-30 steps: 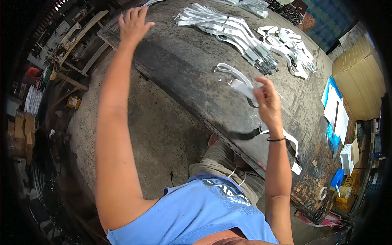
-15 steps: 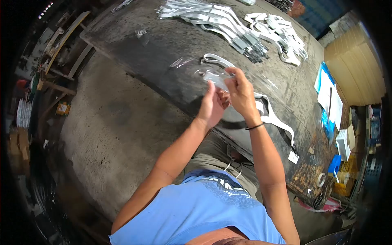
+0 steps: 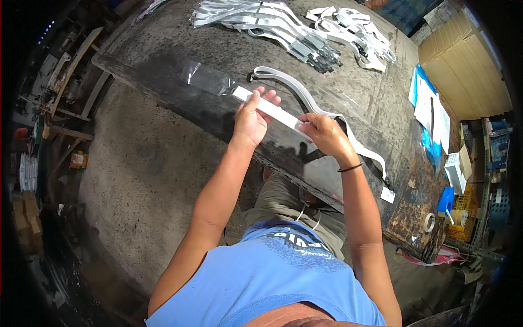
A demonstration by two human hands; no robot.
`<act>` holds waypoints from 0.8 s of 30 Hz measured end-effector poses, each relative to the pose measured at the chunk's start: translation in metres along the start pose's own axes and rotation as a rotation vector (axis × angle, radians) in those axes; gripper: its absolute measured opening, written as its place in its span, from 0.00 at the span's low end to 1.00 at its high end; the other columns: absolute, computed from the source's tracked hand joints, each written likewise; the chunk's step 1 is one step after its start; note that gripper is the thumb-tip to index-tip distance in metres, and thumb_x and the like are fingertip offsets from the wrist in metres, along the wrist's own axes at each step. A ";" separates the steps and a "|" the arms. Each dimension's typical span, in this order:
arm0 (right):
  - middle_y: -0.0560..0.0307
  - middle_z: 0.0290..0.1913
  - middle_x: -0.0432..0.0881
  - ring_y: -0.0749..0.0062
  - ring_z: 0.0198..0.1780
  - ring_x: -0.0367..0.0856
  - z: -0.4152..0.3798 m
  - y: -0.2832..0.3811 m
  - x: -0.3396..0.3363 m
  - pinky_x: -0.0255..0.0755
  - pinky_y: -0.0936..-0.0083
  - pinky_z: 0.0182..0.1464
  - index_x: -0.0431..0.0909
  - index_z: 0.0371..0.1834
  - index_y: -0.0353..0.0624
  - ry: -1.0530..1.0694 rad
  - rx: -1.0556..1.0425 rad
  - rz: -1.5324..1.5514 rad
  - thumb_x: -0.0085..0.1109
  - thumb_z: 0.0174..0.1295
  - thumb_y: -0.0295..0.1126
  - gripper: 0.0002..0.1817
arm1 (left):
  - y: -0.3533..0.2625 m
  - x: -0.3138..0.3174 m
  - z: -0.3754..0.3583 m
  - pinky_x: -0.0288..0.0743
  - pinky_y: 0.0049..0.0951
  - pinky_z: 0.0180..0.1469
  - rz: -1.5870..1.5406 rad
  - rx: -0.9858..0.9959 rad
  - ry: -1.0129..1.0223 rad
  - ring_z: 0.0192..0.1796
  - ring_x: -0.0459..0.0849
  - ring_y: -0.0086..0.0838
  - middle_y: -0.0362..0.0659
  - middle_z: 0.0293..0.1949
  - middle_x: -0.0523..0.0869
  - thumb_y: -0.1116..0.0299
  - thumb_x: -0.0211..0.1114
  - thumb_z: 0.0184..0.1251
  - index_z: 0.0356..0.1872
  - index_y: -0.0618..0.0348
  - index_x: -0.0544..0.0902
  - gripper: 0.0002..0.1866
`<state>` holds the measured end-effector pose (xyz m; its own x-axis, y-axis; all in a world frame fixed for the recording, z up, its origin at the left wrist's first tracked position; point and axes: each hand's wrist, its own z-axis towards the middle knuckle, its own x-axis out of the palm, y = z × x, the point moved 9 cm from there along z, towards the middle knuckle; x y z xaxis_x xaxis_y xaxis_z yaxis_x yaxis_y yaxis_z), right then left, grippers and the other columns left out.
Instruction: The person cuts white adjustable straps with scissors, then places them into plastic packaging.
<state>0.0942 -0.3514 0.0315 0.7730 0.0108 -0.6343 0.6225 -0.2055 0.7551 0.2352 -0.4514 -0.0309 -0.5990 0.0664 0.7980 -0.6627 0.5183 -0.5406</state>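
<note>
My left hand [image 3: 252, 117] and my right hand [image 3: 323, 133] hold a folded white strap [image 3: 275, 111] between them, over the near edge of a dark worktable [image 3: 229, 49]. A clear plastic bag [image 3: 210, 80] trails from the strap's left end, by my left fingers. A long white strap [image 3: 305, 98] with a black end lies loose on the table just beyond my hands and runs off to the right.
A pile of white straps with dark buckles [image 3: 272, 27] lies at the table's far side, another tangled pile [image 3: 357, 30] beside it. White sheets on blue plastic [image 3: 430, 109], a tape roll [image 3: 429, 222] and small boxes [image 3: 455, 171] sit at the right. Bare concrete floor [image 3: 147, 180] lies left.
My left hand came back from the table's far left corner with a clear bag and joined the right hand. The folded strap is now held stretched out between both hands.
</note>
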 end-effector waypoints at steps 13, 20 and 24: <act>0.56 0.26 0.77 0.72 0.31 0.77 0.004 -0.014 0.012 0.71 0.72 0.37 0.68 0.63 0.42 -0.051 -0.048 0.196 0.60 0.63 0.33 0.25 | 0.024 -0.007 -0.008 0.76 0.40 0.57 -0.012 -0.067 -0.044 0.56 0.81 0.39 0.50 0.52 0.82 0.62 0.56 0.74 0.53 0.58 0.74 0.14; 0.50 0.32 0.80 0.63 0.34 0.79 -0.002 -0.018 0.012 0.72 0.67 0.40 0.64 0.68 0.45 -0.082 -0.037 0.219 0.61 0.62 0.33 0.30 | 0.067 -0.006 -0.017 0.78 0.42 0.55 -0.001 -0.169 -0.050 0.55 0.82 0.39 0.52 0.52 0.81 0.62 0.55 0.75 0.53 0.60 0.72 0.14; 0.59 0.27 0.74 0.77 0.30 0.70 -0.008 -0.035 0.012 0.67 0.75 0.34 0.65 0.68 0.45 -0.099 -0.076 0.189 0.61 0.63 0.28 0.29 | 0.053 -0.014 -0.014 0.79 0.44 0.56 0.030 -0.147 -0.063 0.55 0.82 0.42 0.52 0.52 0.82 0.64 0.58 0.72 0.53 0.60 0.72 0.14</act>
<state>0.0827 -0.3365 -0.0018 0.8631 -0.1176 -0.4911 0.4785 -0.1200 0.8698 0.2146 -0.4130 -0.0676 -0.6475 0.0322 0.7614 -0.5742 0.6363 -0.5152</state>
